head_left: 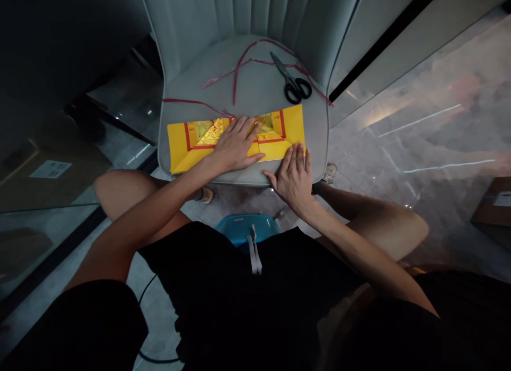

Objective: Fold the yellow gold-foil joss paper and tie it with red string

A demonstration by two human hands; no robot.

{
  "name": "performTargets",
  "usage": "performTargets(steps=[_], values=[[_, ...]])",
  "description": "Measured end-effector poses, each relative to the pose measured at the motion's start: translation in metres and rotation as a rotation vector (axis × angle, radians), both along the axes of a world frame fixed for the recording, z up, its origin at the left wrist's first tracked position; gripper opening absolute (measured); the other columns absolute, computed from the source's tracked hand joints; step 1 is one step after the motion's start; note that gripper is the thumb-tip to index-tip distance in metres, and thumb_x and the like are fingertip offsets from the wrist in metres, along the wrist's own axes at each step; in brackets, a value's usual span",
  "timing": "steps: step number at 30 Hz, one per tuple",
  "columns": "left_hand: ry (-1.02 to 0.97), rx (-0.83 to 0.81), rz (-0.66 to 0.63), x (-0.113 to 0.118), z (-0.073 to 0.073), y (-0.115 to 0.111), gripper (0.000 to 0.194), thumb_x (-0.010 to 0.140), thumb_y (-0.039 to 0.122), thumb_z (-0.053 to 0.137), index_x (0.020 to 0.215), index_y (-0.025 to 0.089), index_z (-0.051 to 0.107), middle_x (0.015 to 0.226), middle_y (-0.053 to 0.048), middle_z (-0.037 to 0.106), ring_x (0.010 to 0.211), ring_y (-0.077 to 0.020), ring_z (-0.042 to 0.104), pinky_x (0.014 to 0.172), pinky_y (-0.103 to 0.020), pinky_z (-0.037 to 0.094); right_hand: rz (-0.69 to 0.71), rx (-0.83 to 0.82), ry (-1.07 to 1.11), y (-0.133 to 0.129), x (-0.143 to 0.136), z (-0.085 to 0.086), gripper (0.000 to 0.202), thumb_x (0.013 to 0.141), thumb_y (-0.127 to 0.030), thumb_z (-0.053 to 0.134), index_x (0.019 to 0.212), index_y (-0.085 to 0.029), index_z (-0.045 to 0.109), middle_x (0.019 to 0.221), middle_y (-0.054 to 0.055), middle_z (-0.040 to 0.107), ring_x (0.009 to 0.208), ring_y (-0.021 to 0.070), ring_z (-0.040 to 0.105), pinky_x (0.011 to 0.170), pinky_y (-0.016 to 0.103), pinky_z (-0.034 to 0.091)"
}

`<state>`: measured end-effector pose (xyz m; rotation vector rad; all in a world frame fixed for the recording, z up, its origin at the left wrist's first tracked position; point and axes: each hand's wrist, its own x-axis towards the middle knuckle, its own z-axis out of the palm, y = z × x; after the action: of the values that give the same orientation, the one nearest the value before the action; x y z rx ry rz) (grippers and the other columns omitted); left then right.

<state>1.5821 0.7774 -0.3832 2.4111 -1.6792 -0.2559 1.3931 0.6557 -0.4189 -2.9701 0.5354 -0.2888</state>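
Observation:
A yellow sheet of joss paper [293, 129] with red borders and a gold printed pattern lies folded into a long strip across the front of the chair seat. My left hand [235, 145] rests flat over its middle, fingers spread, covering part of the print. At the strip's lower right corner, my right hand [294, 176] lies with fingers extended, their tips touching the paper's edge and the thumb pointing left. Neither hand is wrapped around anything.
Black-handled scissors [293, 83] lie on the grey chair seat [191, 94] behind the paper. Around them are strands of red plastic ribbon [235, 78]. A blue stool [247, 227] shows between my legs. Cardboard boxes [495, 200] stand on the floor at the right and left.

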Motion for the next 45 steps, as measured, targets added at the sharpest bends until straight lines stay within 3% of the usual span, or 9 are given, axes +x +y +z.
performTargets(steps=[11,24,29,35,39,42,45], values=[[0.000,0.052,0.003,-0.001,0.005,-0.001,0.084,0.100,0.057,0.053,0.163,0.005,0.037,0.168,-0.027,0.039,0.159,-0.0417,0.031,0.131,-0.058,0.023,-0.033,-0.010,0.021,-0.003,-0.015,-0.003,0.096,0.105,-0.069,0.026,0.155,0.010,0.046,0.158,0.037,0.048,0.155,0.0469,0.040,0.125,0.070,0.030],[0.016,0.021,-0.003,0.002,-0.002,0.002,0.092,0.099,0.060,0.055,0.169,0.008,0.027,0.170,-0.025,0.038,0.160,-0.0414,0.029,0.131,-0.059,0.020,-0.018,-0.019,0.008,-0.009,-0.025,-0.005,0.093,0.106,-0.068,0.027,0.157,0.008,0.045,0.156,0.037,0.052,0.153,0.0472,0.044,0.124,0.072,0.030],[0.003,0.056,-0.002,0.000,0.000,0.002,0.086,0.102,0.057,0.048,0.168,0.006,0.028,0.172,-0.025,0.035,0.162,-0.0408,0.028,0.132,-0.057,0.018,-0.022,-0.015,0.049,-0.009,-0.021,-0.001,0.094,0.106,-0.066,0.029,0.153,0.013,0.046,0.153,0.040,0.052,0.152,0.0476,0.045,0.125,0.070,0.030],[0.006,0.047,-0.006,0.000,0.000,0.001,0.086,0.102,0.057,0.048,0.168,0.005,0.028,0.172,-0.025,0.034,0.162,-0.0408,0.027,0.133,-0.057,0.018,-0.039,0.003,0.003,-0.024,-0.016,0.009,0.075,0.108,-0.051,0.027,0.155,0.004,0.049,0.149,0.033,0.061,0.147,0.0434,0.052,0.125,0.068,0.031],[0.004,0.015,-0.007,0.000,-0.002,0.002,0.086,0.101,0.056,0.050,0.169,0.007,0.028,0.172,-0.024,0.036,0.161,-0.0408,0.029,0.132,-0.058,0.019,-0.032,-0.009,-0.082,-0.042,-0.012,0.025,0.064,0.109,-0.045,0.027,0.151,-0.007,0.057,0.143,0.025,0.068,0.145,0.0401,0.054,0.125,0.067,0.029],[0.001,0.025,-0.006,0.001,-0.004,0.002,0.086,0.102,0.057,0.048,0.168,0.007,0.028,0.172,-0.024,0.036,0.161,-0.0413,0.028,0.132,-0.058,0.018,-0.011,-0.037,-0.128,-0.053,-0.004,0.040,0.059,0.109,-0.043,0.026,0.138,-0.011,0.066,0.130,0.021,0.073,0.140,0.0382,0.057,0.121,0.065,0.033],[0.001,0.029,-0.014,0.001,-0.005,0.001,0.086,0.103,0.058,0.047,0.169,0.007,0.026,0.173,-0.024,0.034,0.162,-0.0417,0.027,0.132,-0.059,0.017,0.006,-0.026,-0.048,-0.061,0.010,0.050,0.058,0.110,-0.044,0.026,0.117,-0.011,0.073,0.109,0.021,0.076,0.120,0.0374,0.065,0.108,0.059,0.044]])
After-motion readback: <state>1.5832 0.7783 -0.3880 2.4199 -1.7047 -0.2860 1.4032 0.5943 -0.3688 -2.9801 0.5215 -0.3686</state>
